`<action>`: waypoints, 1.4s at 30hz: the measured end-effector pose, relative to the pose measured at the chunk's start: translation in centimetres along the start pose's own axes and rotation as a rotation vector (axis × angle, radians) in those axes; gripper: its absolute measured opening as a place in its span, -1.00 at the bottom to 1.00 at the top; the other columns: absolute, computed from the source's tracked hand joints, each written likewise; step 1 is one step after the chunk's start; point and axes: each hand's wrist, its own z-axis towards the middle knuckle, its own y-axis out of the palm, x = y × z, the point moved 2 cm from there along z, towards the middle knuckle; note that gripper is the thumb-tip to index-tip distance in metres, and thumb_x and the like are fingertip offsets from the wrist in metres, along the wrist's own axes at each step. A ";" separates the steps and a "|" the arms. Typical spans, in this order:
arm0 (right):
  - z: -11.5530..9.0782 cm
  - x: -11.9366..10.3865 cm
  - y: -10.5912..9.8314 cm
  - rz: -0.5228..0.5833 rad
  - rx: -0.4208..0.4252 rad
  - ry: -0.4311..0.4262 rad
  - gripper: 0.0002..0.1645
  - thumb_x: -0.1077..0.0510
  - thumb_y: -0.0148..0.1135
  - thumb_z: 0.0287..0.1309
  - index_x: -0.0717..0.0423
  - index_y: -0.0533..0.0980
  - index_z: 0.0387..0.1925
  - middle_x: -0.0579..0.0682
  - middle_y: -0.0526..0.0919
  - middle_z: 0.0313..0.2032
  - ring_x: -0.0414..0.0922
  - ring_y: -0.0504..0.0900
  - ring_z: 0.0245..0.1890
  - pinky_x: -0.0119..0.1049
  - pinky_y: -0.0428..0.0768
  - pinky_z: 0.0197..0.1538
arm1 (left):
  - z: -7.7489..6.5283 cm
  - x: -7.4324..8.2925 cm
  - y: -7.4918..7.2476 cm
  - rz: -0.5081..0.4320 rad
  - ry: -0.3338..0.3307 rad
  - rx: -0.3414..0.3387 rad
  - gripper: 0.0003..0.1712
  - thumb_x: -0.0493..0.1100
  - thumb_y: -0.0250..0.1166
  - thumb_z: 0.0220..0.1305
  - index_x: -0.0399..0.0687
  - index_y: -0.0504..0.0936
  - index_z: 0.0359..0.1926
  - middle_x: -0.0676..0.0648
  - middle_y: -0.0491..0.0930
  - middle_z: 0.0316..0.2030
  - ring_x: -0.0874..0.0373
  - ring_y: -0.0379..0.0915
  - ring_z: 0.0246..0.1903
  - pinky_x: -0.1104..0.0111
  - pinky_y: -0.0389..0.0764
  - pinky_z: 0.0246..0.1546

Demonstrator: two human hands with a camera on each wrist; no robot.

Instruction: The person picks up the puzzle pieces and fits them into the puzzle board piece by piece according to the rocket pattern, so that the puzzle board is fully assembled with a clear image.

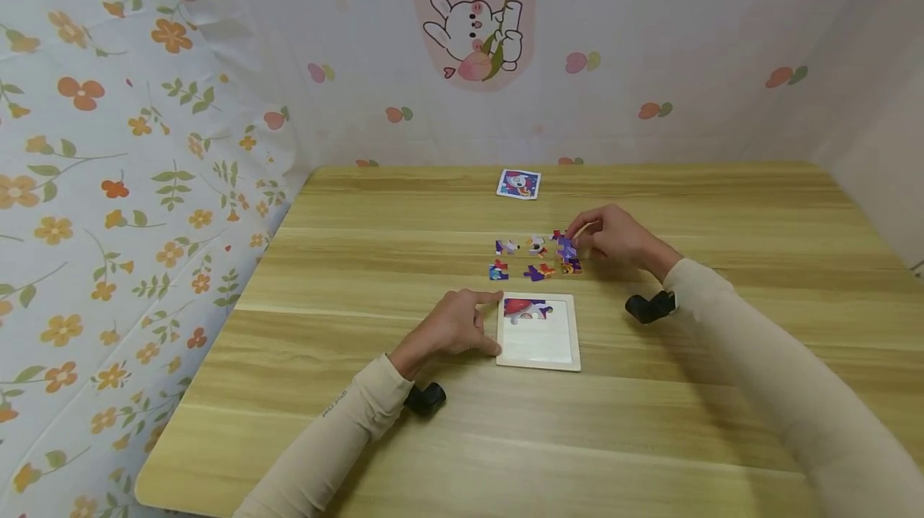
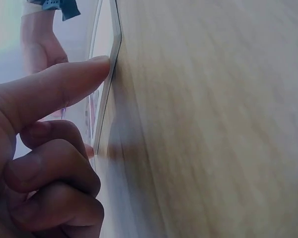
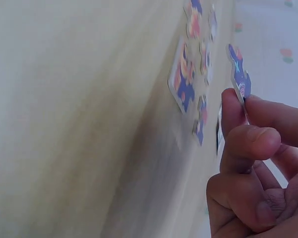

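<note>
A square wooden puzzle tray (image 1: 575, 333) lies in front, with joined puzzle pieces (image 1: 518, 307) in its upper left corner. My left hand (image 1: 458, 321) touches the tray's left side, straight index finger at the upper corner and thumb at the lower one. In the left wrist view the thumb (image 2: 74, 82) presses the tray's edge while the other fingers curl beneath. Beyond the tray, my right hand (image 1: 613, 237) pinches a purple puzzle piece (image 3: 238, 72) between thumb and index finger, raised over the table. Under it lie more loose pieces (image 3: 185, 79).
Several loose pieces (image 1: 507, 246) lie in two rough rows behind the tray. Farther back is a small square picture card (image 1: 519, 184). The wooden table (image 1: 346, 261) meets a printed cloth (image 1: 346, 117) at the back and another on the left.
</note>
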 end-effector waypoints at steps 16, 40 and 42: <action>-2.3 -0.2 1.5 0.051 -0.132 -0.006 -0.72 0.32 0.11 0.30 0.18 0.62 -0.02 0.11 0.60 -0.37 -0.13 0.34 -0.64 -0.35 0.31 -0.55 | 0.1 -0.3 0.2 -0.021 0.002 0.002 -0.01 -0.23 0.62 -0.07 -0.04 0.40 0.43 0.11 0.39 -0.77 0.30 0.19 -0.72 0.45 0.25 -0.60; -4.0 -0.5 2.9 0.092 -0.193 -0.029 -0.78 0.29 0.17 0.33 0.20 0.64 -0.06 0.06 0.63 -0.22 -0.19 0.35 -0.60 -0.38 0.36 -0.50 | 0.1 -0.4 0.2 -0.019 -0.004 -0.001 -0.02 -0.21 0.61 -0.04 -0.03 0.39 0.44 0.11 0.37 -0.76 0.28 0.17 -0.72 0.43 0.23 -0.60; -4.1 -0.5 3.0 0.099 -0.195 -0.030 -0.79 0.29 0.18 0.32 0.21 0.64 -0.07 0.06 0.64 -0.23 -0.19 0.34 -0.60 -0.38 0.35 -0.50 | 0.1 -0.4 0.2 -0.018 0.002 -0.002 -0.02 -0.21 0.61 -0.04 -0.03 0.39 0.44 0.11 0.36 -0.76 0.28 0.16 -0.72 0.43 0.23 -0.60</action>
